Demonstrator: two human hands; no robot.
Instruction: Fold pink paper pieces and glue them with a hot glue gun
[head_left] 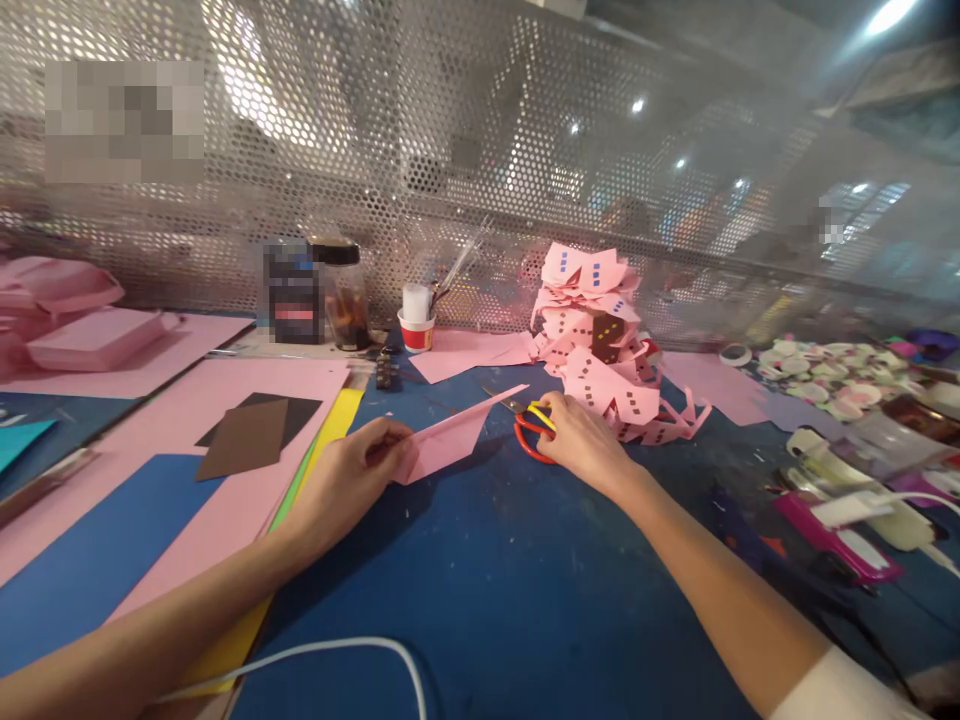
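Note:
My left hand (pixel 367 460) pinches the left end of a folded piece of pink paper (pixel 454 440), which is raised over the blue tabletop (pixel 480 590). To its right, my right hand (pixel 581 435) has its fingers on the handles of a pair of scissors (pixel 534 440) with red and yellow grips. The scissors' blades point away to the left and lie close to the paper's far tip. Just beyond my right hand rises a heap of cut pink paper pieces (pixel 600 310) marked with small dark and blue squares.
Pink sheets (pixel 300 385), brown squares (pixel 244 440) and a blue sheet (pixel 127 540) lie at left. Behind are a jar (pixel 347 300) and a red-and-white cup (pixel 417 332) before a perforated metal screen (pixel 450 120). A white cable (pixel 337 645) crosses the front; small pale pieces (pixel 817 375) lie right.

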